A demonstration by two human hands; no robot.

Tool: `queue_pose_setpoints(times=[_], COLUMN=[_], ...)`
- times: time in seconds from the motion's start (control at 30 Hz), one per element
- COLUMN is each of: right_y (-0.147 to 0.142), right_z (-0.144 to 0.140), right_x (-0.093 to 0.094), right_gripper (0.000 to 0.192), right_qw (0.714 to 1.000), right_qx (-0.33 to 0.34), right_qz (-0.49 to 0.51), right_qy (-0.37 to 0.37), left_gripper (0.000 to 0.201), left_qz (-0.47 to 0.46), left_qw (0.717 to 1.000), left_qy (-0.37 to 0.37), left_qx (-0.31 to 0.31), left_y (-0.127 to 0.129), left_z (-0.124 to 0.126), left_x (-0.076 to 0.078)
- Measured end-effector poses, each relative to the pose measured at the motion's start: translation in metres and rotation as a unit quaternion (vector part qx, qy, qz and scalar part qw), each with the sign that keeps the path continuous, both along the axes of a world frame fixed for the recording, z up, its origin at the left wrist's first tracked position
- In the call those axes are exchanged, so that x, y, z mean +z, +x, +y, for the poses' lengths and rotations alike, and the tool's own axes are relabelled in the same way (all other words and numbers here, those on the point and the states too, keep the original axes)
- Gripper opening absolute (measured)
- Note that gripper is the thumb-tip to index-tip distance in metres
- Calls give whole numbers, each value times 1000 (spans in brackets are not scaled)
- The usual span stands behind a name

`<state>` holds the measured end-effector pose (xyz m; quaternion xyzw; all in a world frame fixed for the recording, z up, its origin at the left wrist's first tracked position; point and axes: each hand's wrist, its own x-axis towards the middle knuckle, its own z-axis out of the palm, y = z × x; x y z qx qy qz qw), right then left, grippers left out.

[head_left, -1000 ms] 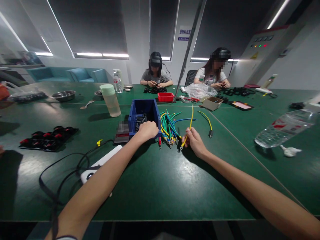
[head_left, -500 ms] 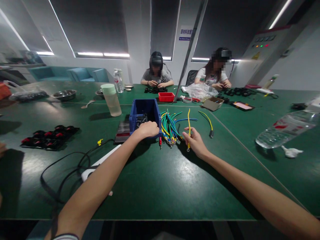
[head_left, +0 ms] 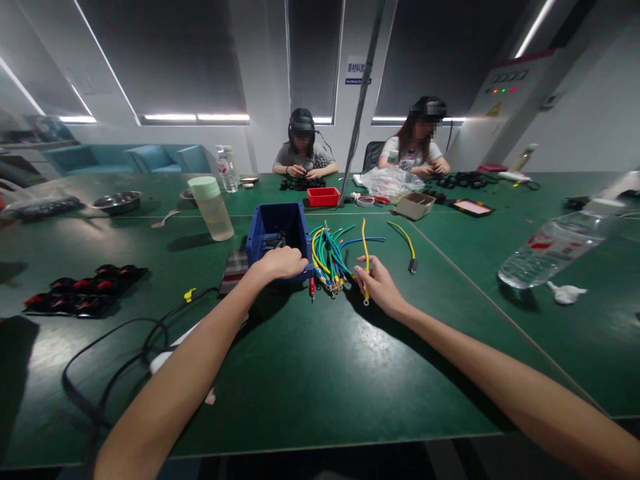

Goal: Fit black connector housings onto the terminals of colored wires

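My left hand [head_left: 277,262] reaches over the near rim of a blue plastic bin [head_left: 277,230] that holds small dark parts; its fingers curl at the rim and what they grip is hidden. My right hand [head_left: 379,287] pinches a short yellow wire [head_left: 365,250] that stands up from the fingers, its metal terminal hanging below. Between the hands lies a bundle of green, yellow and blue wires [head_left: 329,252] with terminals toward me. A single yellow-green wire [head_left: 404,241] with a black end lies to the right.
A green-lidded cup [head_left: 211,208] stands left of the bin. Black and red parts [head_left: 83,288] lie far left, black cables [head_left: 125,337] near my left arm, a water bottle [head_left: 553,245] on its side at right. Two people work across the table by a red tray [head_left: 323,196].
My right hand has turned the yellow wire from leaning right to nearly upright and shifted slightly left. My left hand stays at the bin's rim. The view has shifted a little.
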<state>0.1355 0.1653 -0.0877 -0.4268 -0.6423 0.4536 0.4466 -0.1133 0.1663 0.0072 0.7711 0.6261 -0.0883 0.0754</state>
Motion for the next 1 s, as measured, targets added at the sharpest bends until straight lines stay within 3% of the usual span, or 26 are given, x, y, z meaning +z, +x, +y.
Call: queue_pose_setpoints(times=[0.37,0.7,1.0], right_y=[0,0,0], right_z=[-5,-4,-5], right_x=[7,4,5], right_gripper=[34,35,34], right_qw=[1000,1000,999], right_qx=[-2,-6,-4], right_qz=[-23,-29,-33], right_qy=[-1,7,14], left_gripper=[34,32,26], left_qz=[19,32,41], left_qw=[998,997,995], left_qy=[-7,4,55], left_qx=[-59,-76,-71], left_y=[-1,-9,-2], left_z=[-10,-6,-18], left_x=[17,15,28])
